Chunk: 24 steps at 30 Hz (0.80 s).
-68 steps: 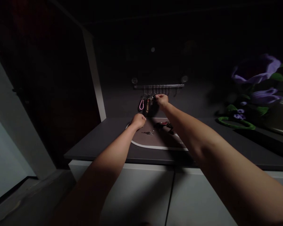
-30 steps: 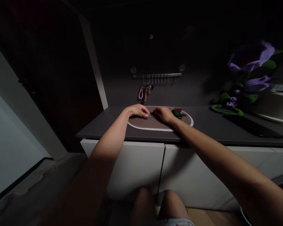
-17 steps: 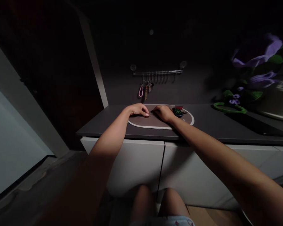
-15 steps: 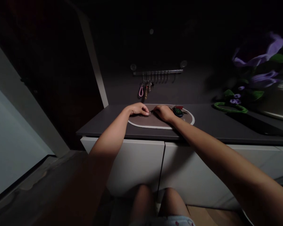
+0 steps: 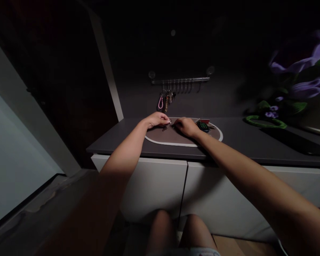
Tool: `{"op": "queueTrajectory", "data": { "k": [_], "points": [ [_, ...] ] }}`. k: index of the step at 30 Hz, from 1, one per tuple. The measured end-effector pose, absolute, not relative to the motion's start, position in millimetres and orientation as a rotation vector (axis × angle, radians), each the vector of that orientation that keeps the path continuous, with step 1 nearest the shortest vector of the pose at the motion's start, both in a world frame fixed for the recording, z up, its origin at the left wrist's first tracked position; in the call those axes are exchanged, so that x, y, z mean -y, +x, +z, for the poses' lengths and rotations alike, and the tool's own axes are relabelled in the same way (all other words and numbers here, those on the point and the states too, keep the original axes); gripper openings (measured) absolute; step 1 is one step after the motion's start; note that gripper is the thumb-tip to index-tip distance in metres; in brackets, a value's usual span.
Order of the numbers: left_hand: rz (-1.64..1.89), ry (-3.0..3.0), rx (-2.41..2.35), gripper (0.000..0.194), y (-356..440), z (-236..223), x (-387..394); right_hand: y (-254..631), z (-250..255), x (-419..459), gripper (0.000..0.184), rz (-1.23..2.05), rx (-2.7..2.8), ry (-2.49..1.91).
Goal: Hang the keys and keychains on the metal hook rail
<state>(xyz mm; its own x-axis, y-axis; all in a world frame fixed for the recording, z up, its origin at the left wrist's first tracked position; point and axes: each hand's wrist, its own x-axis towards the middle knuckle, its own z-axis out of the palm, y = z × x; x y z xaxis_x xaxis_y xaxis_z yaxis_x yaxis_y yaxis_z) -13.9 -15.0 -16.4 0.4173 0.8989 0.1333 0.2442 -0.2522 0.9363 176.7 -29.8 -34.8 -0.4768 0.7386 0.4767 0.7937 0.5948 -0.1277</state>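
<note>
My left hand (image 5: pixel 156 120) is at the upper left of the oval mat (image 5: pixel 170 143), its fingertips (image 5: pixel 168 121) drawn close together at the top end of a small metal key (image 5: pixel 165 127). The key lies on the mat directly beneath them; the picture is too dark and small for me to tell whether I have hold of it. My right hand (image 5: pixel 186 127) is just beside it, fingers curled downward over the mat, nearly closed. I cannot tell if it grips anything. A black key fob (image 5: pixel 203 126) with green-lit buttons and a red tag lies near the mat's right end, just past my right hand; its markings are too small to read. Above the bench (image 5: pixel 237 142), a wall rail with hooks (image 5: pixel 180 80) carries hanging keys (image 5: pixel 168 97) and a pink loop strap (image 5: pixel 160 103) at its left end. No writing is legible anywhere.
</note>
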Motion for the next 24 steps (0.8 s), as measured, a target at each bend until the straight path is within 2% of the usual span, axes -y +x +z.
{"op": "queueTrajectory", "data": {
  "k": [12, 24],
  "points": [
    [1.023, 1.549, -0.840, 0.016, -11.7, -16.3, 14.1, 169.1, -24.9, 42.5, 0.023, 0.231, 2.016, -1.116],
    [0.991, 1.502, -0.782, 0.015, -6.5, -16.5, 18.1, 173.2, -32.7, 26.8, 0.025, 0.362, 1.957, -0.972]
  ]
}}
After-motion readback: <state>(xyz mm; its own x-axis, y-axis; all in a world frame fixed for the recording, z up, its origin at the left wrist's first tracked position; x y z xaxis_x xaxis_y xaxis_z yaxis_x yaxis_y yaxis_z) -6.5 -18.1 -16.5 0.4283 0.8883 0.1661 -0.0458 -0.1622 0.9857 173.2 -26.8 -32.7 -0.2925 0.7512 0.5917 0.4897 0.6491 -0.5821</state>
